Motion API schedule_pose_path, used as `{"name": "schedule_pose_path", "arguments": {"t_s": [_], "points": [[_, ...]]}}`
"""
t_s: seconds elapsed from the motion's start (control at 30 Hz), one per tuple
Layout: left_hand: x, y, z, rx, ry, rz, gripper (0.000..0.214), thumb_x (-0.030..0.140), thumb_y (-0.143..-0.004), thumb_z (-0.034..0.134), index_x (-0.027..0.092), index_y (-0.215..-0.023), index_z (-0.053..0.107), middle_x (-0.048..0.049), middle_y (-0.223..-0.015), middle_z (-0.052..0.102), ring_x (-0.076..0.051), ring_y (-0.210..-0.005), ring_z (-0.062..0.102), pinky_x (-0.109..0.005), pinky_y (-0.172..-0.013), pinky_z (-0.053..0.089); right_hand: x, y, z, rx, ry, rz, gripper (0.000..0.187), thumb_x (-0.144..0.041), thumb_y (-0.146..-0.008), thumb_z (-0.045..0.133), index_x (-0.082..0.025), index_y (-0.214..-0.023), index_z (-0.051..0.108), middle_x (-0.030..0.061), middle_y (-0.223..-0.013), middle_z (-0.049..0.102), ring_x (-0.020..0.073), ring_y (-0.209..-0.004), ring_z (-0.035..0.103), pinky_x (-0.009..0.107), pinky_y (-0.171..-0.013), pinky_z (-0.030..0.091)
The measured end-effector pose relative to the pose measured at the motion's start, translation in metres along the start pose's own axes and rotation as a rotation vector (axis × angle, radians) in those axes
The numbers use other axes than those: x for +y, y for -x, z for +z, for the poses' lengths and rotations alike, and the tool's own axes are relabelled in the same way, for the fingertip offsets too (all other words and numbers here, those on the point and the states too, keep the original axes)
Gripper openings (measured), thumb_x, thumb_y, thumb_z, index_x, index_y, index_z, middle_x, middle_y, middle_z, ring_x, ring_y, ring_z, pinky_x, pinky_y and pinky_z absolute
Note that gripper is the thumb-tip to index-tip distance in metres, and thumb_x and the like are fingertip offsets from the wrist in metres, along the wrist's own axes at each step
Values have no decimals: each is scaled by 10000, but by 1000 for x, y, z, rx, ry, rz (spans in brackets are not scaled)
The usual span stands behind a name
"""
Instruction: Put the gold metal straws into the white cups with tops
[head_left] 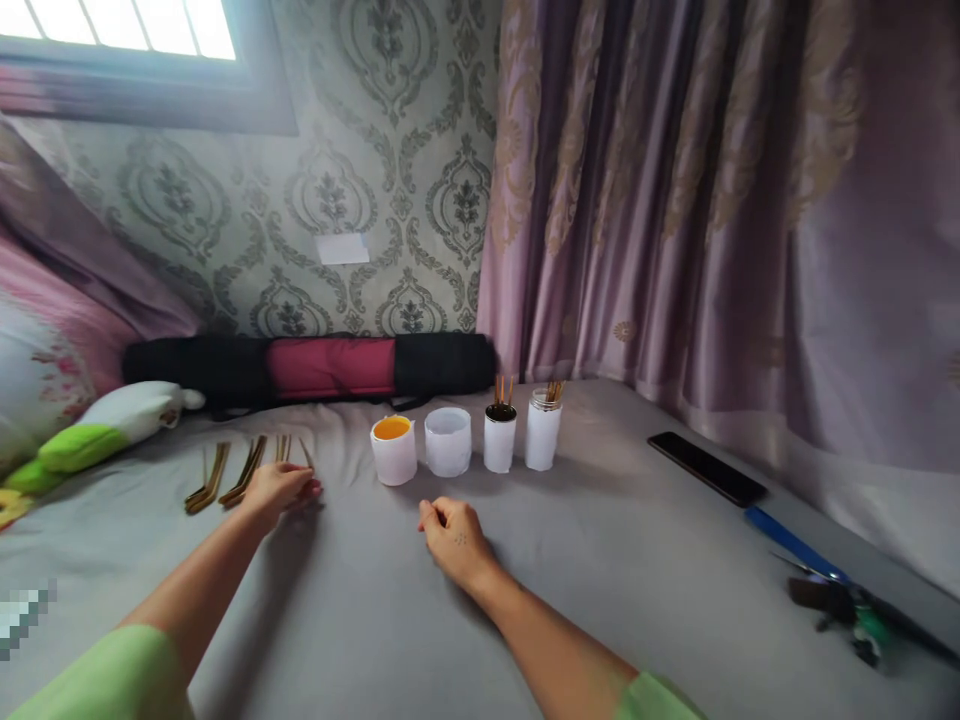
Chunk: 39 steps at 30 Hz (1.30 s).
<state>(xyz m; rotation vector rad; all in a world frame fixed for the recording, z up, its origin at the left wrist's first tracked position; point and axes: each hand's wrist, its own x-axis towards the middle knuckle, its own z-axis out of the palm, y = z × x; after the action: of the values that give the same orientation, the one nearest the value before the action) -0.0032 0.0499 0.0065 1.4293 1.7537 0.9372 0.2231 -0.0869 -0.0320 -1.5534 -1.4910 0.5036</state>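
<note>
My left hand (279, 488) is closed in a pinch low over the bed's left side. A thin brown stick (306, 453) rises from behind its fingertips and appears to be held there. Beside that hand lie small groups of bent brown sticks (244, 475), one group partly hidden behind it. My right hand (456, 540) rests with its fingers curled and nothing visible in them. Just beyond it stand a white-wrapped cup with orange contents (394, 460), a wide whitish cup (448, 450), a white-wrapped cup holding thin sticks (499, 445) and a white-wrapped jar with more sticks (542, 440).
A black and red long bag (330, 365) lies along the wall. On the right are a dark phone (705, 468), a blue strip (795, 545) and a blurred tool-like cluster (855, 610). A green and white plush toy (112, 425) lies left on the grey sheet (360, 620).
</note>
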Motion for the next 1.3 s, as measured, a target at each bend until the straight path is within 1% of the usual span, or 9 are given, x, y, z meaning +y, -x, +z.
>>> {"name": "schedule_pose_path", "arguments": {"t_s": [0.1,0.17,0.27,0.33,0.4,0.5,0.77,0.97,1.3], "points": [[1,10,9,-79,301,-131,41,110,-692,518,120,-684,479,-61,-606,617,-129,-536,601,-213,-503,485,0,1,0,-7,-2,2,411,-386,-837,345,-157,-632,619,-5,-513,551,77,-472,440,185,-472,275],[1,17,15,-92,503,-200,63,56,-693,513,108,-678,481,-59,-602,607,-110,-520,590,-193,-505,488,-1,1,-1,-9,-1,1,409,-384,-837,347,-157,-634,620,-3,-523,560,78,-478,444,184,-475,278],[0,26,22,-85,688,-221,100,-4,-701,476,90,-684,505,-60,-612,598,-104,-547,595,-179,-525,499,-1,1,-2,-9,0,1,408,-382,-837,348,-157,-633,620,-1,-531,566,77,-479,441,183,-473,276],[0,32,26,-83,751,-258,134,-37,-693,464,85,-696,521,-52,-617,591,-91,-540,586,-163,-522,498,-2,1,-2,-9,-2,5,407,-381,-837,349,-157,-632,620,-2,-528,564,76,-478,439,183,-471,274],[1,39,30,-99,790,-282,168,-55,-687,455,90,-706,536,-41,-628,587,-77,-524,573,-150,-510,494,-2,1,-2,-9,-4,6,407,-381,-836,349,-156,-633,620,-2,-527,562,75,-479,438,182,-471,275],[3,48,32,-139,845,-284,190,-58,-691,447,94,-724,556,-34,-644,581,-63,-508,557,-135,-491,484,-1,1,-2,-10,-1,8,412,-387,-835,350,-151,-634,621,-1,-520,556,76,-476,434,183,-467,275],[7,71,34,-191,931,-253,159,-14,-702,475,84,-777,575,-22,-622,553,-49,-477,525,-128,-432,449,-3,2,-3,-3,0,6,427,-408,-840,337,-151,-643,615,-1,-510,539,79,-488,438,179,-467,276],[7,89,41,-165,960,-248,130,29,-717,474,104,-764,569,-71,-764,623,-66,-522,550,-162,-459,470,-7,3,-5,-17,7,21,428,-410,-839,337,-150,-644,617,1,-496,535,85,-495,448,180,-469,285],[10,117,50,-258,1024,-165,199,38,-710,505,104,-873,599,-52,-709,595,-64,-519,527,-160,-450,447,-4,2,-5,2,-13,3,419,-399,-840,337,-151,-643,611,7,-517,556,86,-505,471,181,-488,305]]}}
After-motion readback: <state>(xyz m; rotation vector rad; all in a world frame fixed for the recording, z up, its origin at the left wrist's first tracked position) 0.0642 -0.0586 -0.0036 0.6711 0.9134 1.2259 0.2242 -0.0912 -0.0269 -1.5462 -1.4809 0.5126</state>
